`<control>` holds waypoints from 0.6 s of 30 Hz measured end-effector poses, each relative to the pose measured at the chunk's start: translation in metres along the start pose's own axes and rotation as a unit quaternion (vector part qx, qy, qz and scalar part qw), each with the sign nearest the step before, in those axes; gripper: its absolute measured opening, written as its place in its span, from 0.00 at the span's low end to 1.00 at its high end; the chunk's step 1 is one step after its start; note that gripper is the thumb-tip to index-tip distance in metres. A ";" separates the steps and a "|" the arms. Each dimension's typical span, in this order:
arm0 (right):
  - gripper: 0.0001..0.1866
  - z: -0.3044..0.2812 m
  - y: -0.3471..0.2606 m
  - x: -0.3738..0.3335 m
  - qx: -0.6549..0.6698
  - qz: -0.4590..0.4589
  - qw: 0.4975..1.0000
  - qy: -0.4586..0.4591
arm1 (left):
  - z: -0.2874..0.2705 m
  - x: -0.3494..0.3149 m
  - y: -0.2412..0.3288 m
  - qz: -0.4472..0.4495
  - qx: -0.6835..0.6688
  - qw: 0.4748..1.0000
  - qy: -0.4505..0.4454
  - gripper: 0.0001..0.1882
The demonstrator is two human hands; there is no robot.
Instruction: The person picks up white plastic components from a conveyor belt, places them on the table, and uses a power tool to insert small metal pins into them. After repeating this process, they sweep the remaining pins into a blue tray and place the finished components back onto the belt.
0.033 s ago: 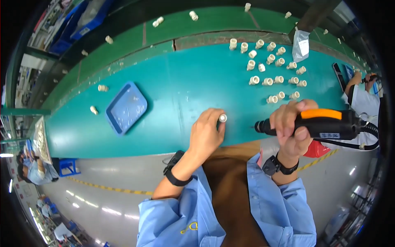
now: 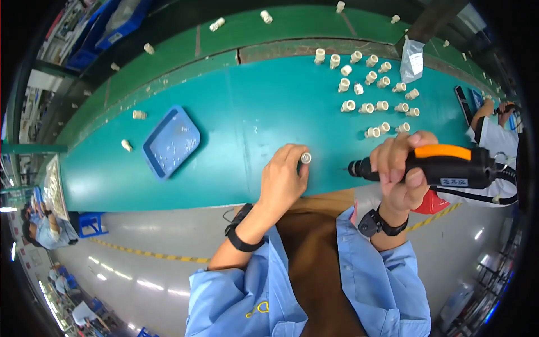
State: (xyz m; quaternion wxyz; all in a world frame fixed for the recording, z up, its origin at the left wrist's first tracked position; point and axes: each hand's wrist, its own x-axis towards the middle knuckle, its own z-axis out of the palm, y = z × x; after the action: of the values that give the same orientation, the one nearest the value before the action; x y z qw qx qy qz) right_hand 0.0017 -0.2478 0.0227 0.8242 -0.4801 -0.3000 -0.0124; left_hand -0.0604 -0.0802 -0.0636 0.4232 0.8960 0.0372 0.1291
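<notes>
- Left hand (image 2: 283, 174) pinches a small white fitting (image 2: 306, 158)
- Right hand (image 2: 396, 162) wraps around a black-and-orange power screwdriver (image 2: 477, 168)
- Sticker (image 2: 453, 182) on its side, print's way too blurry

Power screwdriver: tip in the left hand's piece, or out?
Out. The power screwdriver in the right hand ends short of the small piece in the left hand; green tabletop shows between them.

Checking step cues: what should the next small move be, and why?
Probably the right hand should ease the power tool left toward the small round piece: the left hand pinches that piece with its round end showing, and the tool's thin tip points that way across a visible gap.
</notes>
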 end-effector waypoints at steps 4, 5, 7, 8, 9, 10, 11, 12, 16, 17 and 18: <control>0.21 0.003 0.006 0.013 0.020 -0.016 0.999 -0.034 | 0.012 -0.007 -0.008 -0.037 -0.053 0.998 0.023 0.12; 0.21 0.006 0.007 0.016 0.019 -0.011 0.999 -0.036 | 0.012 -0.008 -0.009 -0.032 -0.061 0.997 0.028 0.12; 0.21 0.017 0.011 0.024 0.040 -0.019 0.998 -0.034 | 0.013 -0.010 -0.011 -0.023 -0.077 0.996 0.039 0.12; 0.21 0.023 0.016 0.028 0.051 -0.023 0.998 -0.033 | 0.012 -0.011 -0.012 -0.027 -0.080 0.996 0.040 0.12; 0.21 0.028 0.020 0.031 0.049 -0.018 0.998 -0.034 | 0.012 -0.012 -0.012 -0.028 -0.082 0.996 0.030 0.13; 0.21 0.033 0.025 0.034 0.057 -0.025 0.997 -0.034 | 0.011 -0.013 -0.011 -0.028 -0.085 0.996 0.020 0.15; 0.21 0.037 0.030 0.038 0.065 -0.032 0.997 -0.035 | 0.010 -0.013 -0.011 -0.029 -0.087 0.996 0.011 0.16; 0.21 0.041 0.036 0.042 0.074 -0.039 0.996 -0.035 | 0.009 -0.012 -0.011 -0.032 -0.090 0.995 0.011 0.16; 0.20 0.049 0.066 0.057 0.009 -0.017 0.994 -0.105 | -0.001 -0.014 -0.008 -0.035 -0.087 0.995 0.014 0.21; 0.20 0.050 0.073 0.060 0.007 -0.013 0.994 -0.106 | -0.006 -0.015 -0.007 -0.041 -0.092 0.995 0.001 0.22; 0.21 0.051 0.082 0.062 -0.001 -0.002 0.994 -0.109 | -0.013 -0.016 -0.007 -0.047 -0.097 0.994 -0.013 0.23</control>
State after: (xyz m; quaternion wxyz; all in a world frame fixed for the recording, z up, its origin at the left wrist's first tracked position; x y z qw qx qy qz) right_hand 0.0535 -0.1463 0.0086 0.7861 -0.4788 -0.3891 0.0381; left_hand -0.0789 -0.0688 -0.0644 0.5145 0.8493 0.0610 0.1008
